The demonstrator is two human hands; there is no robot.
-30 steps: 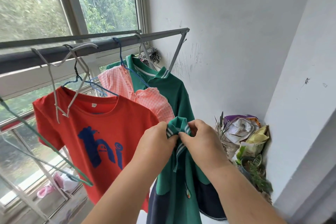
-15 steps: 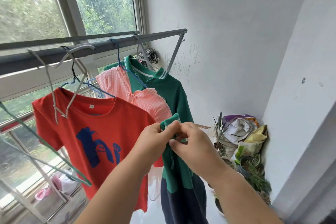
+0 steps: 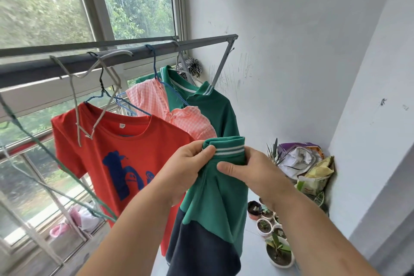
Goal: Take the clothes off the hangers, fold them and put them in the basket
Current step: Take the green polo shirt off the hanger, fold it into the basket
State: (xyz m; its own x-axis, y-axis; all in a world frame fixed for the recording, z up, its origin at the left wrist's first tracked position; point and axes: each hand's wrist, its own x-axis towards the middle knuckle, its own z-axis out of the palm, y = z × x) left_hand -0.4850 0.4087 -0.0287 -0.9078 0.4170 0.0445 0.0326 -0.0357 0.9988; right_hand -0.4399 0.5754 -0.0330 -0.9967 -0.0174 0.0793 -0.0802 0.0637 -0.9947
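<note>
Nearest to us, both hands meet on the green shirt [image 3: 215, 197]. Our left hand [image 3: 186, 170] pinches the left end of its striped band [image 3: 228, 151], thumb on top and fingers curled behind. Our right hand [image 3: 253, 172] grips the right end, with the thumb laid across the cloth just below the band. From this hold the shirt hangs down in loose folds, green above and navy below.

We judge it a light, soft knit with no stiffness of its own. It should sag and twist wherever we are not holding it, but it should be neither slippery nor fragile. The ribbed band looks like the firmest part, so it suits a pinch. For folding, we would rather take the shirt by both shoulders so that the body falls flat.

A little farther off, a green collar sits on a pale hanger [image 3: 181, 63]. We think the band is a sleeve end of that same shirt, though the folds hide the join. If so, the collar needs lifting off gently, as it may snag.

Left of it hang a pink checked top [image 3: 156, 105] and, nearer, a red T-shirt [image 3: 125, 148], both on hangers on the rail [image 3: 67, 63] by the window. On the floor at the far right stand plant pots [image 3: 264, 227], with bags [image 3: 300, 159] in the corner. The basket is not in view.
</note>
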